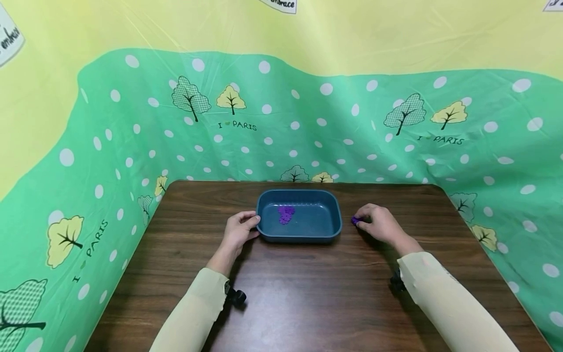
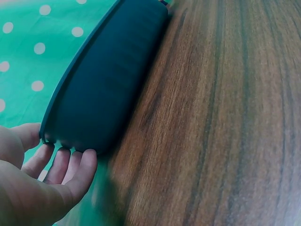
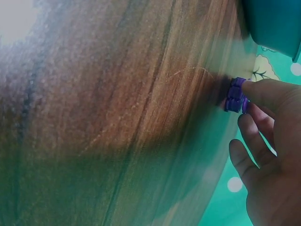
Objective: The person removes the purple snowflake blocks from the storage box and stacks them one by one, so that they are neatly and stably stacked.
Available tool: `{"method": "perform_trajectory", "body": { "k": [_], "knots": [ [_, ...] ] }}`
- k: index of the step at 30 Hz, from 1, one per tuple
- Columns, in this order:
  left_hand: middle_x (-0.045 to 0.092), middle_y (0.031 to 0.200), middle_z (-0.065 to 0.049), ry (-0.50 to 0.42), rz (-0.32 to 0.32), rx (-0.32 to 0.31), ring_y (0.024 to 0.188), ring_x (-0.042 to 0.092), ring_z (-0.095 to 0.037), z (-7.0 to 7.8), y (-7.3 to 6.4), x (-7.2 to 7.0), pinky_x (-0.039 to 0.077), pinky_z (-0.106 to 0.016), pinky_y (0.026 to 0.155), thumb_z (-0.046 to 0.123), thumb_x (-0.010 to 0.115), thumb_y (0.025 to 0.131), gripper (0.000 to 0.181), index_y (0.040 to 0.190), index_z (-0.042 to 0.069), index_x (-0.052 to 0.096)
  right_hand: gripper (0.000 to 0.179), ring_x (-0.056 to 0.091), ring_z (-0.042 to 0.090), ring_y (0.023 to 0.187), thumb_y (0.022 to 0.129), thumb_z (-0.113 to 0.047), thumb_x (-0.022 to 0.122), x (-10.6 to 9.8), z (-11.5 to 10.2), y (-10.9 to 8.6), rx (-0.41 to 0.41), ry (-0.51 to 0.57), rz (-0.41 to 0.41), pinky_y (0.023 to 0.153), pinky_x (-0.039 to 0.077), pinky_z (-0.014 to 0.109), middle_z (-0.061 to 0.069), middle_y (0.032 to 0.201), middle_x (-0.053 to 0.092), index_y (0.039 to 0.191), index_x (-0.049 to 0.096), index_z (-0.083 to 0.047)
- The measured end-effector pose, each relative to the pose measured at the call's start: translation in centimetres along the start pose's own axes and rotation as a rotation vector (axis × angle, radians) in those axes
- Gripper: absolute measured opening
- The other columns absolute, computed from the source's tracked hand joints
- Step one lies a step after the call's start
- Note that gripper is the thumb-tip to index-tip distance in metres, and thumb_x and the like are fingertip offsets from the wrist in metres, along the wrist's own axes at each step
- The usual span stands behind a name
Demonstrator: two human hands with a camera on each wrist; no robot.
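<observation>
A dark blue rectangular tray (image 1: 299, 239) sits upright on the wooden table. Several small purple plastic pieces (image 1: 286, 215) lie clustered on its floor, left of the middle. My left hand (image 1: 239, 229) holds the tray's left end, thumb at the rim and fingertips against the outer wall, as the left wrist view shows. Right of the tray, my right hand (image 1: 379, 224) pinches a small purple piece with blocky segments (image 3: 235, 95) between thumb and fingers, at the table surface. The two lower fingers stand apart from it. The fingers partly hide this piece.
The brown wood-grain table (image 1: 290, 293) extends around the tray on all sides. A green and yellow cloth (image 1: 299, 107) with dots and trees hangs behind and beside the table. Dark wrist cameras (image 1: 237, 297) are strapped near both sleeves.
</observation>
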State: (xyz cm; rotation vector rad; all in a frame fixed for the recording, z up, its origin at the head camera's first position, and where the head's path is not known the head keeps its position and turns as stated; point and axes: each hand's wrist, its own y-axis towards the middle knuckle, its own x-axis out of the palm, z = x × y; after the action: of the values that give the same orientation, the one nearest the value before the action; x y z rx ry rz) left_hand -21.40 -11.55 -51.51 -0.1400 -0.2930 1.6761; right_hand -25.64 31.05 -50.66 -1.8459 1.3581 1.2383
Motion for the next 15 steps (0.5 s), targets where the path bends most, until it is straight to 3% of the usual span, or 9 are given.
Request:
{"method": "perform_trajectory", "body": {
  "k": [15],
  "knots": [
    [0.066,0.113,-0.011,-0.007,-0.011,-0.004,0.104,0.066,-0.023,0.02,-0.16,-0.13,0.063,-0.043,0.088,0.011,0.07,0.098,0.036,0.131,-0.002,0.065,0.016,0.065,0.038,0.11,0.092,-0.007,0.075,-0.22,-0.02,-0.28,0.011,-0.013,-0.02,0.095,0.054,0.059,0.017,0.116,0.07,0.108,0.077,-0.003]
  ]
}}
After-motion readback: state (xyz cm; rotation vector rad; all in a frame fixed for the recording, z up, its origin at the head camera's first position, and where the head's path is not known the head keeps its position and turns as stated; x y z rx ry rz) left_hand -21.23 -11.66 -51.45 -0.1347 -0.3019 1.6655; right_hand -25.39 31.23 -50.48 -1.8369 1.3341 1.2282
